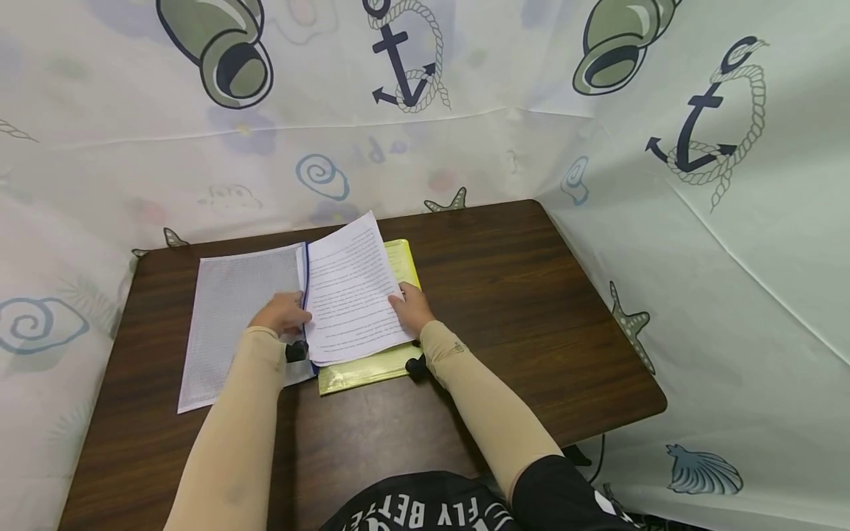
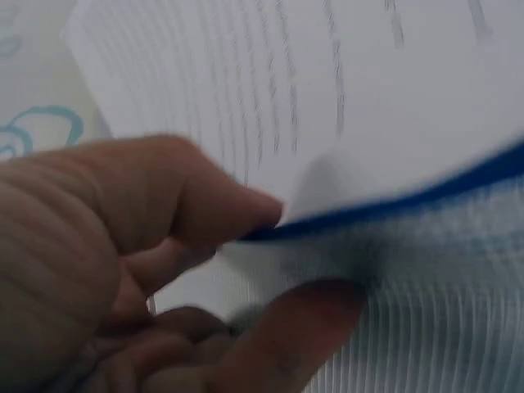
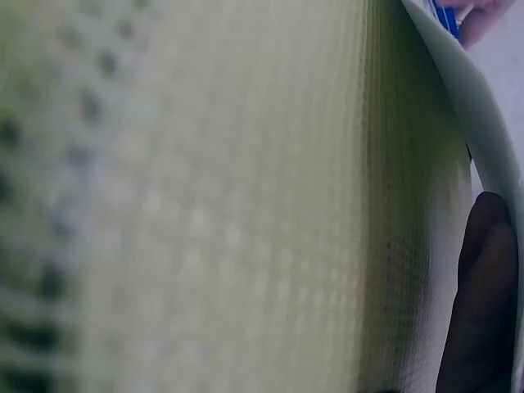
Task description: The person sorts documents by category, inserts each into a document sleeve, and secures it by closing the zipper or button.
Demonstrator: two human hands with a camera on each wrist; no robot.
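Table: dark wood-grain top, rounded far-right corner (image 1: pixel 531 317)
Mesh pouch: left side, lying flat; pale, gridded, see-through-looking plastic (image 1: pixel 232 317)
Yellow pouch: right of it, mostly under the sheets; shiny, grid-textured (image 1: pixel 361 370)
Sheets: right of the mesh pouch, over the yellow one; white, thin, lines of writing, bowed; left side meets blue edge, can't tell how far inside (image 1: pixel 348 295)
Right hand: pinches sheets' right edge, fingers beneath; seems to keep them raised and straight (image 1: pixel 412 308)
Left hand: pinches at blue edge; likely steadies pouch side against sheets (image 1: pixel 282 313)
Blue edge: narrow strip, pouch's right side (image 1: pixel 307 265)
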